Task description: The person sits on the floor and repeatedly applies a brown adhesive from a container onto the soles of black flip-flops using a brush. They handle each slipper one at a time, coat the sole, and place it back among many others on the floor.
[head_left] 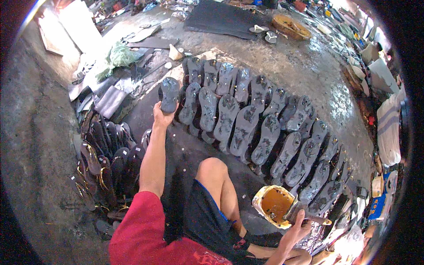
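My left hand [164, 115], arm stretched out, grips a dark grey sandal sole [169, 95] by its lower end at the left end of the rows. Several rows of similar soles [227, 117], smeared with shiny dark patches, lie close together across the mat. In my right hand [297, 230] is a brush [319, 219] with a stained handle, its head at the right rim of a cut-open container [260, 196]. Amber glue-like liquid [276, 205] fills part of that container, and its rim is crusted yellow.
Finished-looking dark sandals [117, 163] with straps are piled to my left. Scraps and a green mesh bundle [119, 57] lie beyond them. A black sheet [221, 20], a round wooden block [291, 27] and two light-strapped sandals [265, 33] are farther off. Clutter lines the right side.
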The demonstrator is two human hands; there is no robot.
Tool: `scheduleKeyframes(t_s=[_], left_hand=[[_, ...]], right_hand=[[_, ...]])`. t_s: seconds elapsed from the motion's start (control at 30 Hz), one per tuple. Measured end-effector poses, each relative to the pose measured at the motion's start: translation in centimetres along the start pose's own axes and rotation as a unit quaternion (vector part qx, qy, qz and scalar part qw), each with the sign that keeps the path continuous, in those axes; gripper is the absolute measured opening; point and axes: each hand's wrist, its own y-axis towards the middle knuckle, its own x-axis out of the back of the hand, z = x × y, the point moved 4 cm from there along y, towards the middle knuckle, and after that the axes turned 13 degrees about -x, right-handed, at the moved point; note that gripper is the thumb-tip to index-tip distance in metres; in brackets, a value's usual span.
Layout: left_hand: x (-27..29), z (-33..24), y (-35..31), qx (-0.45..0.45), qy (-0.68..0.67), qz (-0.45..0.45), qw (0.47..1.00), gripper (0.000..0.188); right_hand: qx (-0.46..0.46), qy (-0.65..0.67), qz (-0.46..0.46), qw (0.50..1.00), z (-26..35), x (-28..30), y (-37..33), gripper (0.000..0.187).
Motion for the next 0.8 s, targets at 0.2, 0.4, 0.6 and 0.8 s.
scheduleKeyframes(t_s=[0.2, 0.4, 0.6, 0.8], left_hand=[[-0.4, -5.3, -15.1, -0.431, 0.848, 0.036, 0.306, 0.088], [2.9, -4.2, -21.9, -0.192, 0.965, 0.041, 0.176, 0.108], [1.7, -4.2, -20.3, -0.134, 0.981, 0.025, 0.137, 0.116], [-0.5, -4.9, -24.6, -0.287, 0.834, 0.145, 0.447, 0.104]], right_hand=[[0.048, -0.075, -0.155, 0.984, 2.0, 5.4, -1.5, 0.063], [0.11, -0.194, -0.11, 0.969, 4.8, 4.6, -2.8, 0.033], [0.165, -0.19, 0.059, 0.966, 2.6, 0.7, -0.3, 0.022], [0.294, -0.241, 0.06, 0.923, 2.0, -0.3, -0.3, 0.018]])
